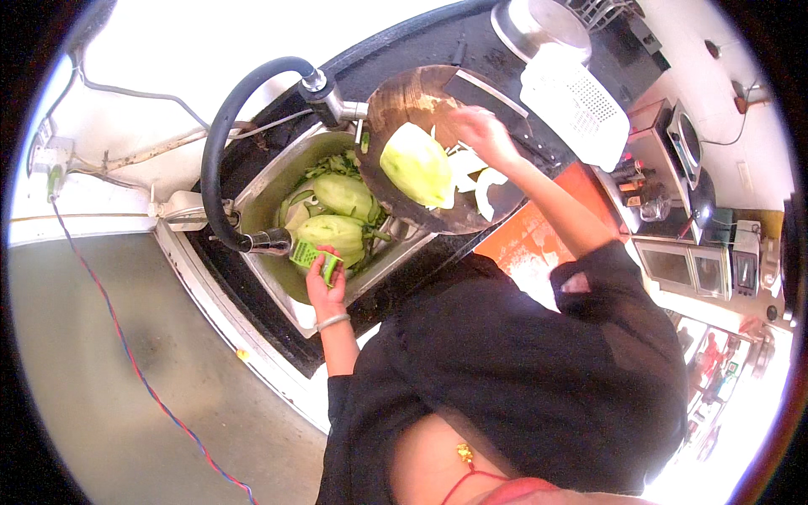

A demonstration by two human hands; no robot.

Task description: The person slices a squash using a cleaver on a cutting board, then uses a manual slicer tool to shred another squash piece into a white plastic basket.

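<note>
The left hand [325, 284] is closed around a green peeler [310, 255], holding it over the sink [278, 181] just beside the faucet spout [268, 243]. Under the peeler two pale green peeled gourds [341, 210] lie in the sink among green peelings [332, 164]. The right hand [482, 135] rests over a round wooden board [404, 101] that stands partly over the sink's edge; its fingers curl down onto white peeled pieces [471, 172], but whether they pinch one I cannot tell. A third peeled gourd [417, 164] lies on the board, close to that hand. A knife [484, 88] lies across the board's far side. Beyond it on the dark table [471, 34] sit a white perforated tray [576, 105] and a steel bowl [539, 25]. A black hose [223, 135] arcs over the sink.
</note>
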